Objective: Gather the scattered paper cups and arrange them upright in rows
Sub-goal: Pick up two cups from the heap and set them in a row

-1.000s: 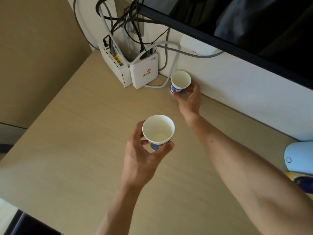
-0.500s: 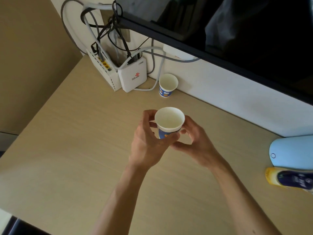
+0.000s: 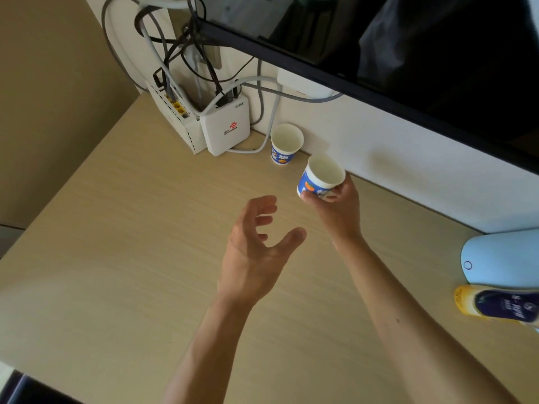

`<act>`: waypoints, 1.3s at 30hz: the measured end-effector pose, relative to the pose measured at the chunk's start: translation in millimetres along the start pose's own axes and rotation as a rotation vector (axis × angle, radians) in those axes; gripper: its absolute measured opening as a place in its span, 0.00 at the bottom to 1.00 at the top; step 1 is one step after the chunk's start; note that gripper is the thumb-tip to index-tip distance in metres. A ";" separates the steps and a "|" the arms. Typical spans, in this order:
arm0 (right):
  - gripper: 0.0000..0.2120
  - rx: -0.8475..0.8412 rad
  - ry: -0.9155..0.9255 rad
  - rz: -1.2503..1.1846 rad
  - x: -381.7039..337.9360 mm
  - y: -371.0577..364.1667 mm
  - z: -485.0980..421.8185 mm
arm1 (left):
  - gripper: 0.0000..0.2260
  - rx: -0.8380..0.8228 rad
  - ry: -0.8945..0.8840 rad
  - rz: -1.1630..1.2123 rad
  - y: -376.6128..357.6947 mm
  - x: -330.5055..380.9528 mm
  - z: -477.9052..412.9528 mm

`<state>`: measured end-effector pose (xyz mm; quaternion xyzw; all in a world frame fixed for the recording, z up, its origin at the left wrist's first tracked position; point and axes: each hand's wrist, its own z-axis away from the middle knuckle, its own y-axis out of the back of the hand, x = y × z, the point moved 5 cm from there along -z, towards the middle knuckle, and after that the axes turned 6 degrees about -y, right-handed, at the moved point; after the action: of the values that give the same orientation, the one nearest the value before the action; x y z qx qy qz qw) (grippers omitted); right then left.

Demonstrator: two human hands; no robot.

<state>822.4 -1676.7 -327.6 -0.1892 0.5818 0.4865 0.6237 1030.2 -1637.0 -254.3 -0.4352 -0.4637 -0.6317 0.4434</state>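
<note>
One blue-and-white paper cup (image 3: 284, 147) stands upright on the wooden desk (image 3: 131, 258) against the white wall, beside the router. A second paper cup (image 3: 319, 177) with the same blue print is held a little tilted just right of the first; my right hand (image 3: 335, 208) grips it round its lower part, fingers curled under it. My left hand (image 3: 256, 252) hovers over the middle of the desk, fingers spread and relaxed, holding nothing.
Two white router boxes (image 3: 224, 126) with a tangle of cables (image 3: 189, 62) stand at the back left. A dark monitor (image 3: 408, 59) overhangs the back. At the right edge lie a pale blue device (image 3: 501, 260) and a yellow-and-navy tube (image 3: 498, 306).
The cup passed from my left hand to my right, which carried it back toward the wall beside the standing cup. My left hand let go and opened.
</note>
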 end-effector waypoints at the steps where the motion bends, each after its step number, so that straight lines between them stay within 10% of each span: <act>1: 0.28 0.032 0.008 0.008 3.0 -4.2 -8.6 | 0.27 0.005 0.006 0.005 1.0 -2.0 3.3; 28: 0.33 0.161 0.001 0.152 30.4 -37.1 -84.6 | 0.17 0.035 0.065 0.023 24.6 -23.0 24.1; 39: 0.22 0.196 -0.011 0.067 29.4 33.4 40.4 | 0.16 0.009 0.021 0.018 -8.9 22.8 38.6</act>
<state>812.3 -1617.7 -333.2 -0.1053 0.6293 0.4487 0.6257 1021.8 -1601.6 -226.7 -0.4306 -0.4579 -0.6300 0.4561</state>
